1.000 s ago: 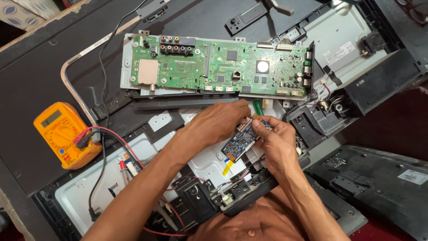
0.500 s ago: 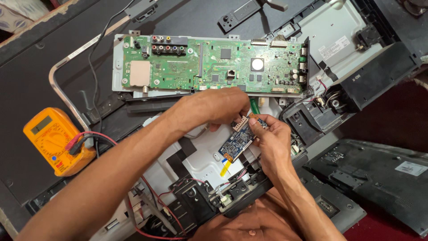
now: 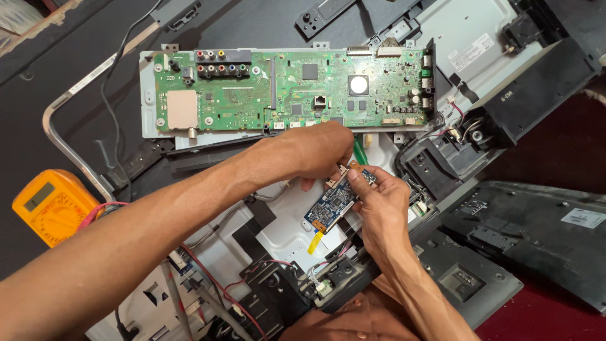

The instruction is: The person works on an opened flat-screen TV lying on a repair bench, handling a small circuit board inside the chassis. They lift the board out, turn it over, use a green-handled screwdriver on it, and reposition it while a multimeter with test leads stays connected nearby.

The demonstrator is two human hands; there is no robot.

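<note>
Blue little circuit board [image 3: 334, 199] sits between both hands, just below the big green board [image 3: 284, 91]. Right hand [image 3: 379, 211] fingers pinch its side. Left hand [image 3: 315, 151] fingers pinch its top end.

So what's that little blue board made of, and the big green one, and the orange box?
The blue board, held by both the left hand and right hand, looks like stiff, glossy circuit-board laminate with tiny metal parts. The green board looks the same, with shiny metal cans and coloured plastic sockets. The orange box seems to be matte rubbery plastic, going by its soft rounded edges.
</note>
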